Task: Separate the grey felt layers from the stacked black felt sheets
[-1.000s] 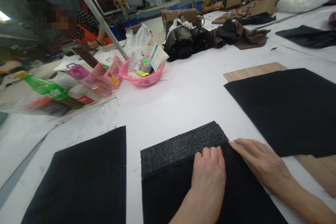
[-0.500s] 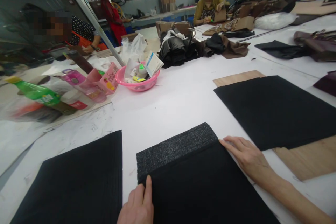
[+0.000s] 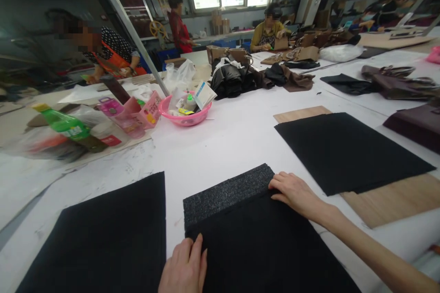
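Observation:
In the head view a black cloth (image 3: pixel 261 242) lies over a speckled dark grey board (image 3: pixel 228 194), whose far strip shows beyond the cloth's upper edge. My left hand (image 3: pixel 185 263) is closed at the cloth's upper left corner, thumb on top, the other fingers bent at the side edge. At the upper right corner, my right hand (image 3: pixel 292 192) pinches the cloth's edge with bent fingers, beside the board's right end. Fingertips under the fabric are hidden.
Another black cloth piece (image 3: pixel 103 238) lies to the left. On the right, a black stack (image 3: pixel 350 151) rests over a wooden board (image 3: pixel 395 199). Farther back stand a pink basin (image 3: pixel 185 119), a green bottle (image 3: pixel 65 126) and dark fabric (image 3: pixel 230 78). Several people work behind.
My right hand has moved left and inward onto the cloth's upper right corner, its fingers now bent. The left hand stays at its corner, thumb now showing. The camera view has tilted up.

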`<action>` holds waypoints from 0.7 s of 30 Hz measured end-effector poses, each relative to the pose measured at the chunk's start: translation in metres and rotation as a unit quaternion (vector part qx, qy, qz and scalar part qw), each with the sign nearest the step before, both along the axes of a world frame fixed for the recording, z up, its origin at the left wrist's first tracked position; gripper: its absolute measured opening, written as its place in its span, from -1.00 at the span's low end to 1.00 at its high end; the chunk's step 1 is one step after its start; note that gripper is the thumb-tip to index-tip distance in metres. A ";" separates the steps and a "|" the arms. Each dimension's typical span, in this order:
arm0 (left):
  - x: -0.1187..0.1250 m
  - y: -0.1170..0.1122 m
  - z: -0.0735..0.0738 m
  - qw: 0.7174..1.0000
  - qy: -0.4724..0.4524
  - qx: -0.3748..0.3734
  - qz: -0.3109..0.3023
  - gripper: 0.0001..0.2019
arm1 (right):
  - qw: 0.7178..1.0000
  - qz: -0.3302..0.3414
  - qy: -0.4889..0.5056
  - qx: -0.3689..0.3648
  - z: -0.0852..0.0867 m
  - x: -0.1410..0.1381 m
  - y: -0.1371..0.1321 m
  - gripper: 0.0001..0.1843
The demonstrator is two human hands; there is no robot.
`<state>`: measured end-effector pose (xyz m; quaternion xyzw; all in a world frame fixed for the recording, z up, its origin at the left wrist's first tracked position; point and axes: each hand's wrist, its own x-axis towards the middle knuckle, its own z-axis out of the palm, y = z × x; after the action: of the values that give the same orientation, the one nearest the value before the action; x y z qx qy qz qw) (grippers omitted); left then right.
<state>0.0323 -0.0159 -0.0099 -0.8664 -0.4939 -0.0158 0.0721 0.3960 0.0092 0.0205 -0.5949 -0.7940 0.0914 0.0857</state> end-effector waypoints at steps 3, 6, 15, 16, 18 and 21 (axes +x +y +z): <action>0.003 -0.005 0.002 1.000 -0.012 -0.001 0.014 -0.72 | 1.000 0.024 0.001 -0.016 0.006 0.002 0.008 -0.77; 0.006 -0.008 0.005 0.999 -0.023 -0.003 0.032 -0.73 | 0.998 0.048 0.005 -0.029 0.014 0.003 0.011 -0.77; 0.010 -0.008 0.017 0.996 -0.068 -0.015 0.048 -0.74 | 0.993 0.026 0.087 -0.072 0.047 0.018 -0.010 -0.85; 0.010 -0.008 0.018 0.996 -0.069 -0.016 0.047 -0.74 | 0.994 0.024 0.087 -0.068 0.048 0.019 -0.012 -0.83; 0.011 -0.009 0.021 0.996 -0.071 -0.016 0.048 -0.74 | 0.994 0.026 0.091 -0.057 0.050 0.020 -0.013 -0.78; 0.012 -0.009 0.024 0.996 -0.073 -0.020 0.054 -0.77 | 0.987 0.030 0.143 -0.064 0.053 0.017 -0.015 -0.77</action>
<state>0.0443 -0.0250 0.0140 -0.8361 -0.5443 -0.0656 0.0196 0.4131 -0.0053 0.0739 -0.5558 -0.7837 0.2287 0.1570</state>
